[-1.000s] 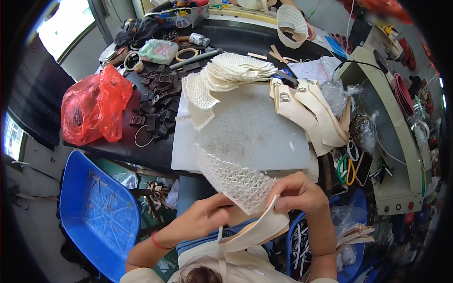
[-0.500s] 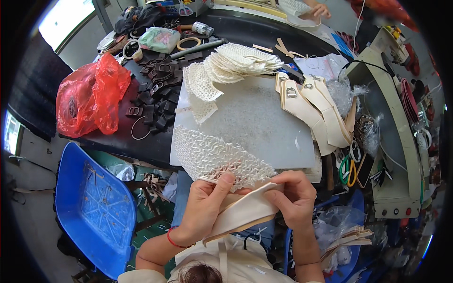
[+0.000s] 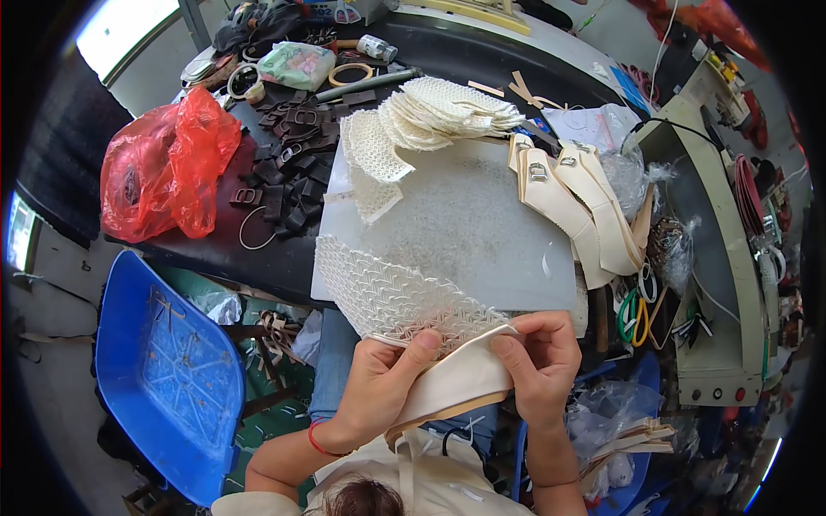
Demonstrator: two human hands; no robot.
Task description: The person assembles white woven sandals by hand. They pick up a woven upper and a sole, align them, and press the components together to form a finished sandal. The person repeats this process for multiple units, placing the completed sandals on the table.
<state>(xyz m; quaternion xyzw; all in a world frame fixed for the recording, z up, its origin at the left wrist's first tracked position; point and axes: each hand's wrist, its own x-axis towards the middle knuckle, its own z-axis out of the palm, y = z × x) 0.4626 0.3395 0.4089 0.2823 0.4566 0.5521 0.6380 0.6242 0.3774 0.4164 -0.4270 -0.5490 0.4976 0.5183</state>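
Cream and woven, the panel (image 3: 370, 279) sloped down to my left hand (image 3: 379, 378), clamped on its lower edge, while farther back a stack of similar mesh pieces (image 3: 443, 112) lay untouched on the pale board (image 3: 452, 206). On my remote feed the smooth band (image 3: 460, 378) met that edge, its upper corner pinched by my right hand (image 3: 546, 365), and I judged the pairing partway along, since no finished join showed. Buckled straps (image 3: 559, 206) lay at the board's right side, apart from both hands.

A head-worn fisheye faces forward and down, near the table (image 3: 280, 268).
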